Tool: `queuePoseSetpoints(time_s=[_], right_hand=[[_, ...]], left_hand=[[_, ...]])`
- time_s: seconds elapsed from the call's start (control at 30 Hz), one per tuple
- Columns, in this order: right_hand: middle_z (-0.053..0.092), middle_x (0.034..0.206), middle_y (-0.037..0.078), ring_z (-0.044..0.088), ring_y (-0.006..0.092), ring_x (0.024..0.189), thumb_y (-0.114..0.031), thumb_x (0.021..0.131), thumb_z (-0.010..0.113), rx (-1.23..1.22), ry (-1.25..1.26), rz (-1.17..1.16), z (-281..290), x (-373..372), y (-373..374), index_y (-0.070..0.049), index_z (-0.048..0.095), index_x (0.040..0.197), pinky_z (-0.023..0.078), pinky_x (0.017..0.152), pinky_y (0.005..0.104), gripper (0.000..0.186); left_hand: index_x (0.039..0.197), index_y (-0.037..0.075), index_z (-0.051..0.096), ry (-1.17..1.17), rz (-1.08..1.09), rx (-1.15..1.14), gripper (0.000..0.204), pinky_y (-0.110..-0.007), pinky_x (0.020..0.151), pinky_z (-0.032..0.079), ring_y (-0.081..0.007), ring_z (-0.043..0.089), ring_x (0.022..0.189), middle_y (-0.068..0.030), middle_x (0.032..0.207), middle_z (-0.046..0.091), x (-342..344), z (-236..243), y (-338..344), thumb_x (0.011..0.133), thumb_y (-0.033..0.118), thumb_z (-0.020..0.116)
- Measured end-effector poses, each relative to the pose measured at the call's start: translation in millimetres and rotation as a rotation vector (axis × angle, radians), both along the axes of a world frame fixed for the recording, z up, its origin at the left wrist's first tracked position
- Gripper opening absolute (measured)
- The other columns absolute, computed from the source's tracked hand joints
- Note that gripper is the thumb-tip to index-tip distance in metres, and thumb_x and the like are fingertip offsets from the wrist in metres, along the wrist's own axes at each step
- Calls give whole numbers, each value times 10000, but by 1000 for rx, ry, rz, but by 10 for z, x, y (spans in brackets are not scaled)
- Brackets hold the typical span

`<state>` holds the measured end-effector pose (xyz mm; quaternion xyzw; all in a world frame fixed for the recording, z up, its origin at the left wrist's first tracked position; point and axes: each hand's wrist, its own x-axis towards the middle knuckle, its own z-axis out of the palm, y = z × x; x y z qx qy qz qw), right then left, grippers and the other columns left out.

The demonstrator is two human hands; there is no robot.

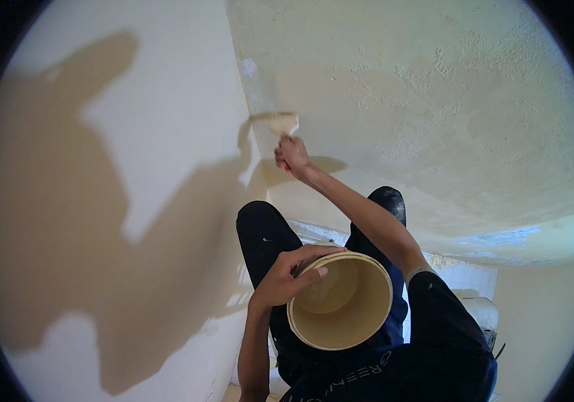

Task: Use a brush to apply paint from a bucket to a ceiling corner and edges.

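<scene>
My right hand point(291, 157) is closed around the handle of a wide, flat paintbrush point(283, 124). The brush's bristle end meets the cream wall point(394, 127) close to its corner with the white wall point(173, 67). A bit of red shows at the handle below my fist. In front of my body, my left hand point(288, 276) grips the rim of a round cream bucket point(370, 301), thumb inside and fingers around the outer side. The bucket tilts toward me, and pale paint appears to lie in its bottom.
My bent knees point(263, 231) in dark trousers flank the bucket. Rough, bubbled patches point(448, 74) mark the cream wall's upper right. A large shadow falls across the white wall. Pale objects point(480, 313), partly hidden, lie below at the right, beyond my right arm.
</scene>
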<state>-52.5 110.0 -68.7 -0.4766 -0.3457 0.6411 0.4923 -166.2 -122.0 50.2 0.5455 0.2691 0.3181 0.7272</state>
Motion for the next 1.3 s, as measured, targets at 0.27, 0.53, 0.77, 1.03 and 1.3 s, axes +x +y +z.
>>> queuePoseSetpoints(time_s=[0.27,0.53,0.77,1.03,1.3], right_hand=[[367,599,-24,359,62,466,-403,1032,365,604,-130,17,1190,-288,186,-79,368,821,331,394,248,386],[457,557,32,465,119,406,-396,1033,336,168,-600,81,-256,-55,146,-29,434,884,394,381,275,408],[421,570,8,446,92,430,-396,1031,346,538,-458,-66,-147,-237,34,-38,403,844,388,378,263,408],[412,610,28,399,120,444,-363,1028,360,92,-274,16,-127,-427,236,-34,396,839,366,380,275,381],[402,606,90,336,144,431,-200,969,368,-292,202,-20,80,-363,178,-23,358,838,296,376,303,220]], left_hand=[[1262,52,603,9,28,72,404,-348,988,435,-212,590,1116,-107,1207,640,38,-34,-11,877,173,617],[1256,68,611,-1,19,89,407,-386,1053,386,-245,550,1191,-111,1264,618,-21,-36,-17,861,165,614],[1252,59,614,19,9,78,402,-390,1055,381,-253,540,1204,-106,1273,614,-72,-63,1,867,176,618],[1267,60,597,13,-6,63,404,-376,1042,392,-235,564,1176,-106,1267,617,20,-2,29,878,167,610],[1262,50,598,38,-9,57,386,-356,1005,429,-214,591,1130,-101,1233,634,1,-9,17,892,158,603]])
